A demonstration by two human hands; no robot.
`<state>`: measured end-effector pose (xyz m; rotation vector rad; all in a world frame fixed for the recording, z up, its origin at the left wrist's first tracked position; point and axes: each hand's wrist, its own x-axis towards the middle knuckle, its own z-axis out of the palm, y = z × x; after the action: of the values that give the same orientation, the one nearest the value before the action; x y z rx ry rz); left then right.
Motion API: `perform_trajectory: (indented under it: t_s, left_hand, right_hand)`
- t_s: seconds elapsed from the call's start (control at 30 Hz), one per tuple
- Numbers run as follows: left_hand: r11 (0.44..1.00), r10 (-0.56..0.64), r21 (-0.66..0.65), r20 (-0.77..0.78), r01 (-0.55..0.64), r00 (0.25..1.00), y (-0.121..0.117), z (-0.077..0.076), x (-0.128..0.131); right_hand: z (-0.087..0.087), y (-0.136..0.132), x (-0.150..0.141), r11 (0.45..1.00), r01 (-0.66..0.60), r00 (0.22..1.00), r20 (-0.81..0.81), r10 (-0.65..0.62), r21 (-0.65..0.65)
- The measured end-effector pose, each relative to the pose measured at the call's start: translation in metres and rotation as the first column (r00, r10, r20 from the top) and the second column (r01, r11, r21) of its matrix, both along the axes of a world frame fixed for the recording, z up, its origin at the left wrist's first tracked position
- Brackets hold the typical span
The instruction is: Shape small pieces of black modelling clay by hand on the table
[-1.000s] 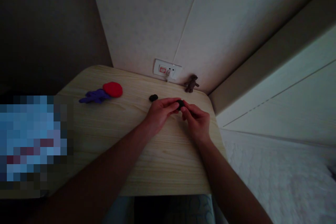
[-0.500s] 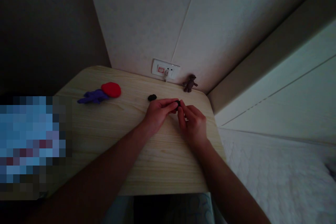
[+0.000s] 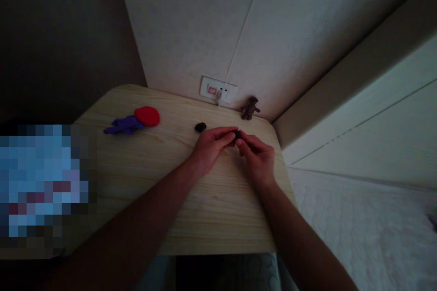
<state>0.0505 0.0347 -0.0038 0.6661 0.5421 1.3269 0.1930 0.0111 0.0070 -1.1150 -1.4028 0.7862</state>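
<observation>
A small black lump of modelling clay (image 3: 237, 135) is pinched between the fingertips of both hands, above the far right part of the wooden table. My left hand (image 3: 212, 148) grips it from the left with thumb and fingers closed. From the right, my right hand (image 3: 257, 154) has its thumb and index finger on the same lump; its other fingers are curled. Just beyond my left hand, a second black clay lump (image 3: 200, 127) lies on the tabletop. A brown clay figure (image 3: 250, 108) with arms and legs stands near the wall, behind my right hand.
On the table (image 3: 143, 177), a flat red clay piece (image 3: 147, 116) lies against a purple clay shape (image 3: 124, 125) at the left. A wall socket (image 3: 218, 89) with a plug is behind. A pixelated blue area (image 3: 41, 177) is at far left, white bedding (image 3: 358, 227) at right.
My right thumb and fingers have closed in around the black lump, and the thumb has shifted onto its near side. The view has moved slightly; the things on the table stay put.
</observation>
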Motion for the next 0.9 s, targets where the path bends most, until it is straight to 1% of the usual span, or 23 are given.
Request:
perform_trajectory:
  t_s: [0.1, 0.17, 0.3, 0.37, 0.43, 0.5, 0.63, 0.77, 0.83, 0.9]
  left_hand:
    - [1.000, -0.017, 0.002, -0.009, 0.017, 1.000, -0.001, 0.000, -0.001]
    - [1.000, -0.014, 0.002, -0.017, 0.014, 1.000, -0.001, 0.000, -0.001]
    - [1.000, -0.027, -0.013, -0.002, 0.027, 1.000, -0.002, 0.002, 0.000]
    - [0.999, -0.040, -0.021, 0.016, 0.041, 0.999, -0.003, 0.004, 0.000]
    - [0.999, -0.043, -0.023, 0.025, 0.043, 0.999, -0.004, 0.005, -0.001]
    - [0.999, -0.037, -0.015, 0.019, 0.037, 0.999, -0.004, 0.005, -0.002]
    - [1.000, -0.031, -0.002, 0.006, 0.031, 1.000, -0.005, 0.006, -0.002]
    - [0.999, -0.033, 0.013, 0.004, 0.032, 0.999, -0.004, 0.006, -0.001]
    - [1.000, -0.024, 0.017, 0.004, 0.024, 1.000, -0.003, 0.005, -0.002]
    - [1.000, -0.019, 0.021, 0.002, 0.019, 1.000, -0.003, 0.004, -0.002]
  right_hand:
    - [-0.001, 0.002, 0.000, 0.999, -0.033, 0.999, -0.037, 0.032, -0.028]
    - [-0.002, 0.001, -0.001, 1.000, -0.015, 1.000, -0.009, 0.015, -0.001]
    - [0.000, -0.005, -0.001, 0.985, 0.069, 0.981, 0.167, -0.095, 0.156]
    - [0.002, -0.008, -0.001, 0.972, 0.065, 0.955, 0.268, -0.126, 0.227]
    - [0.005, -0.009, 0.000, 0.967, 0.048, 0.936, 0.327, -0.130, 0.250]
    - [0.006, -0.009, -0.001, 0.971, 0.038, 0.935, 0.336, -0.118, 0.234]
    - [0.005, -0.010, -0.002, 0.982, 0.045, 0.959, 0.266, -0.094, 0.185]
    - [0.006, -0.010, -0.003, 0.981, 0.048, 0.961, 0.260, -0.097, 0.188]
    - [0.006, -0.009, -0.002, 0.984, 0.033, 0.963, 0.257, -0.078, 0.173]
    - [0.004, -0.008, -0.002, 0.991, 0.014, 0.975, 0.219, -0.044, 0.135]
